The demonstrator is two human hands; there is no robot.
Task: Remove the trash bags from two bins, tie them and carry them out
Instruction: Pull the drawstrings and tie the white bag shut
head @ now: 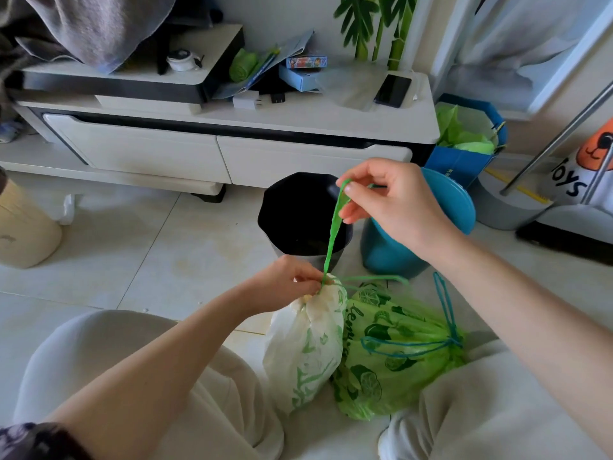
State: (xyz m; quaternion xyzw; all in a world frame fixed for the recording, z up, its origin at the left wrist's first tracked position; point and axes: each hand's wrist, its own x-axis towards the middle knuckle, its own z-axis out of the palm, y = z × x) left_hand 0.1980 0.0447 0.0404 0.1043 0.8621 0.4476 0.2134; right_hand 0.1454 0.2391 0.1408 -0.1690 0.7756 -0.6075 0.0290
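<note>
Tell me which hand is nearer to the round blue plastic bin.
Right. The right hand is raised just in front of the round blue plastic bin, overlapping its rim in view, pulling the green drawstring. The left hand pinches the white bag's neck, lower and leftward.

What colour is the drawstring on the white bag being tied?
Green; the drawstring runs taut from the white bag up to the right hand, head view.

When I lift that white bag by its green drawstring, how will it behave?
Probably sags: the white bag is thin, creased film. Its bulging body suggests some weight, so it may swing. The green drawstring, taut between right hand and left hand, looks narrow and could dig in.
</note>
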